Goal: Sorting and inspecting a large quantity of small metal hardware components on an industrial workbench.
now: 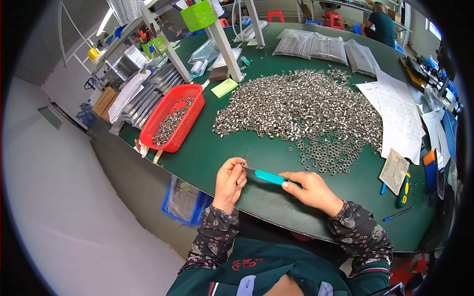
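My right hand (312, 190) is closed around a teal-handled utility knife (269, 177), whose blade points left. Thumb and fingers of my left hand (228, 185) are pinched together at the blade's tip. What they hold is mostly hidden and too small to name. Beyond both hands a wide pile of small metal rings (291, 106) spreads over the green table (197, 160). Along its near side the rings (330, 154) lie in a single loose layer. A red plastic basket (193, 118) with more small metal pieces stands left of the pile.
Paper sheets (400, 113), a worn card (394, 171), a yellow-and-black screwdriver (404, 191) and a pen (398, 214) lie at the right. Bagged parts (316, 47) rest at the back. A shelf post (224, 52) rises behind the basket. A blue crate (182, 202) sits below the table edge.
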Demonstrator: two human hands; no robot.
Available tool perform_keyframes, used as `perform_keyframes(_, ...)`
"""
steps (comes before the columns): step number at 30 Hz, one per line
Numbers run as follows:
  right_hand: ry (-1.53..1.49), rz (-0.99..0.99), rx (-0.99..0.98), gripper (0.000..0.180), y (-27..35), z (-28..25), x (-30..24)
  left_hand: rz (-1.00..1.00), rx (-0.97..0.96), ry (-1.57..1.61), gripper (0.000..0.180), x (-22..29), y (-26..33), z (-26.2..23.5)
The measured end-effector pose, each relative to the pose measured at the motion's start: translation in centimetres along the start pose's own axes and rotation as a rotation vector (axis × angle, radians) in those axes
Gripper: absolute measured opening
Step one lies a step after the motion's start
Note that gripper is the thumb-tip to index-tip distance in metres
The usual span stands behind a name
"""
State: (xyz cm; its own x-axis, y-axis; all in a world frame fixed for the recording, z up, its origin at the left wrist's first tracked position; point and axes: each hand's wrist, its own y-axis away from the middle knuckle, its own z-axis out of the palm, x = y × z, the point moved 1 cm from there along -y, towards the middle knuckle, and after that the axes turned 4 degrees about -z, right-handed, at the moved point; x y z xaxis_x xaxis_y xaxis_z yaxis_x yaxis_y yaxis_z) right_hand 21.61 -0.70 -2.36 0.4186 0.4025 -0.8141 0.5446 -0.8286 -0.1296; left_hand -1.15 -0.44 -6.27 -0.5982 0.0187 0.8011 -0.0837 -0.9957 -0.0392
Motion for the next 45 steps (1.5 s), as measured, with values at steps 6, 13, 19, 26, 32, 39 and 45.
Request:
perform_keyframes(6,0.013,0.032,-0.031,0.033,0.0,-0.3,-0.3,-0.008,0.007,-0.027,0.013,-0.1,0.1,-0.3)
perform_keyframes(13,0.138,-0.021,0.024,0.032,0.1,-0.5,-0.4,-0.055,0.058,-0.021,0.015,-0.4,0.3,0.3)
perform_keyframes(19,0.290,-0.078,0.100,0.032,0.4,-0.9,-0.9,-0.077,0.124,-0.035,0.014,-0.1,0.3,1.1)
perform_keyframes(26,0.455,-0.164,0.190,0.030,0.5,-1.0,-1.2,-0.081,0.145,-0.098,0.013,0.1,0.3,1.4)
perform_keyframes(32,0.537,-0.224,0.252,0.028,0.7,-1.2,-1.3,-0.086,0.119,-0.138,0.015,0.1,0.2,1.4)
perform_keyframes(39,0.586,-0.277,0.284,0.029,0.7,-1.4,-1.4,-0.109,0.112,-0.217,0.016,0.6,0.3,1.6)
perform_keyframes(45,0.610,-0.325,0.313,0.030,0.6,-1.4,-1.3,-0.163,0.085,-0.285,0.016,1.0,0.0,1.2)
